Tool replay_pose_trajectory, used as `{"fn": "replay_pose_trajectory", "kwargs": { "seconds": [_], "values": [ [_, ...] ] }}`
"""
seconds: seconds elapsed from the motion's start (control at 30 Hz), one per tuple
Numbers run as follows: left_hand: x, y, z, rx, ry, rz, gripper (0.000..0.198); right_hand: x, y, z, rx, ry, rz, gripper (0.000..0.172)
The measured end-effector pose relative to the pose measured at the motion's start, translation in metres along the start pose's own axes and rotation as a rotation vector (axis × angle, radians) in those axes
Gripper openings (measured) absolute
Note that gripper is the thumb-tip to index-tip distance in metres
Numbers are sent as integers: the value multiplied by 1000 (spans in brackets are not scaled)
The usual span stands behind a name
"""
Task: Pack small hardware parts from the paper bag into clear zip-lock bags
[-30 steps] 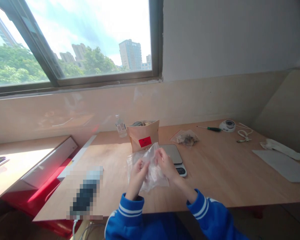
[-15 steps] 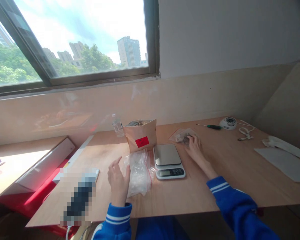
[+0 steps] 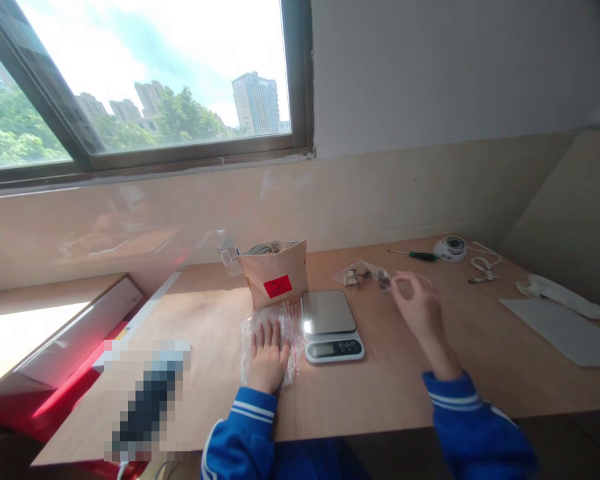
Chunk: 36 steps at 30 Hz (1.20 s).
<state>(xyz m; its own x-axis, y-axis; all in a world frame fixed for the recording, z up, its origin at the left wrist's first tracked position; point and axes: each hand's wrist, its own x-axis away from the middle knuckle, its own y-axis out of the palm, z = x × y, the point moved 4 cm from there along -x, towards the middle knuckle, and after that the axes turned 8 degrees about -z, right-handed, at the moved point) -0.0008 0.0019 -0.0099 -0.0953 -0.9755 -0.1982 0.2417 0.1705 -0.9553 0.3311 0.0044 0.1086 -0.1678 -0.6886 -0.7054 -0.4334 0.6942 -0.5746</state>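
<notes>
My left hand (image 3: 267,357) lies flat on a stack of clear zip bags (image 3: 250,333), fingers spread and palm down. To its right is a white digital kitchen scale (image 3: 329,312) with a bare steel plate. My right hand (image 3: 420,303) is raised past the scale's far right side, thumb and finger pinched together at the edge of a small clear zip bag (image 3: 367,273). Small metallic and dark pieces show inside that bag; their kind is too small to make out. Behind the clear bags stands an open brown paper bag (image 3: 275,270) with a red label.
A clear bottle (image 3: 229,257) stands left of the paper bag. Farther right lie a green-handled screwdriver (image 3: 423,256), a white dome camera (image 3: 451,249) with its cable (image 3: 484,270), and a white sheet (image 3: 555,333). A blurred-out phone (image 3: 147,400) lies at the left.
My left hand has moved right and down onto the clear bags. My right hand has shifted right, away from the middle of the small bag to its right edge.
</notes>
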Motion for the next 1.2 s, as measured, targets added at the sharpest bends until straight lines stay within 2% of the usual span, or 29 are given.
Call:
{"fn": "replay_pose_trajectory", "kwargs": {
  "seconds": [0.1,0.13,0.2,0.23,0.3,0.37,0.4,0.47,0.5,0.57,0.63,0.67,0.7,0.77,0.83,0.87,0.93,0.97,1.03,1.13,1.2],
  "values": [
    [-4,-13,3,159,-74,-62,48,29,-71,-25,-166,235,213,21],
    [-3,-20,6,251,-110,-79,45,41,-87,-31,-248,314,245,23],
    [4,-38,20,516,-177,-31,38,60,-103,-41,-385,415,209,26],
    [11,-48,33,682,-151,11,39,66,-104,-46,-435,434,176,28],
    [30,-66,68,803,-47,-1,45,72,-98,-57,-495,421,112,28],
    [50,-76,109,1124,137,-135,52,71,-86,-67,-524,374,67,26],
    [58,-79,126,1213,189,-206,51,70,-79,-72,-534,349,43,25],
    [69,-80,149,1261,186,-271,35,68,-69,-81,-548,303,-9,21],
    [70,-80,153,1265,154,-249,30,68,-66,-85,-556,283,-34,20],
    [68,-82,151,1252,70,-106,24,69,-63,-90,-582,260,-86,19],
    [65,-87,141,1234,25,62,34,71,-62,-93,-638,260,-120,19],
    [64,-88,137,1223,24,98,40,72,-61,-93,-673,265,-133,19],
    [63,-88,134,1211,43,76,41,73,-60,-93,-707,269,-147,18],
    [63,-83,134,1213,95,-91,31,74,-54,-92,-725,269,-177,17],
    [65,-77,135,1238,88,-195,29,75,-50,-90,-613,262,-135,18],
    [66,-75,135,1255,55,-171,31,76,-49,-89,-523,255,-77,19],
    [68,-74,136,1288,-34,-33,31,78,-50,-92,-366,229,35,22],
    [69,-74,137,1300,-71,31,31,79,-50,-96,-338,209,47,22],
    [71,-75,141,1331,-121,98,32,81,-48,-108,-395,149,-64,18],
    [73,-77,141,1376,-225,194,36,85,-40,-135,-584,50,-390,12],
    [74,-78,136,1397,-291,252,39,87,-36,-149,-653,19,-515,13]
  ]
}}
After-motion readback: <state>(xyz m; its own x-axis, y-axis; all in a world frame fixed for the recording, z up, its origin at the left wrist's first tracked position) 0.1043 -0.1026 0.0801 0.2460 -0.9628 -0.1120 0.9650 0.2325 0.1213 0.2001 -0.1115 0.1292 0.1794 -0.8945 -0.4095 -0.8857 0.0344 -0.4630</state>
